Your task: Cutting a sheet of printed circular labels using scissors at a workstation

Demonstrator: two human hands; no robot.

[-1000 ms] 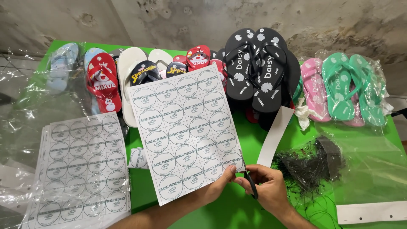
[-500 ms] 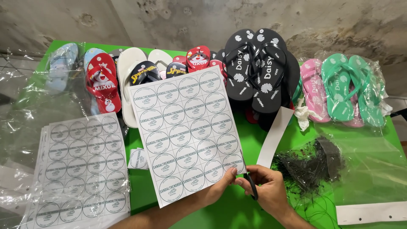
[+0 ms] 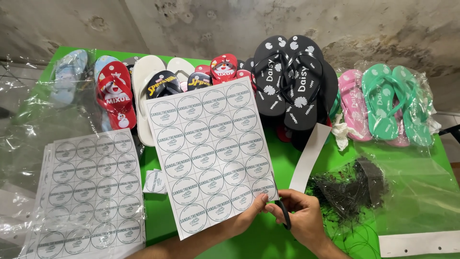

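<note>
left hand (image 3: pixel 249 218) holds sticker sheet (image 3: pixel 211 153) | right hand (image 3: pixel 302 220) holds scissors (image 3: pixel 282 213) at its edge | flip-flops (image 3: pixel 287 81) behind on green counter (image 3: pixel 282 158)

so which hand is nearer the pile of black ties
Right. The right hand, holding scissors, sits just left of the black ties; the left hand is farther left, gripping the sticker sheet.

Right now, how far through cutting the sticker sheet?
Done: one small cut piece lies on the green table. In hand: the left hand holds the sticker sheet at its lower right corner, and the right hand has scissors at that edge. Left: nearly every round sticker is uncut, plus the stack alongside.
</note>
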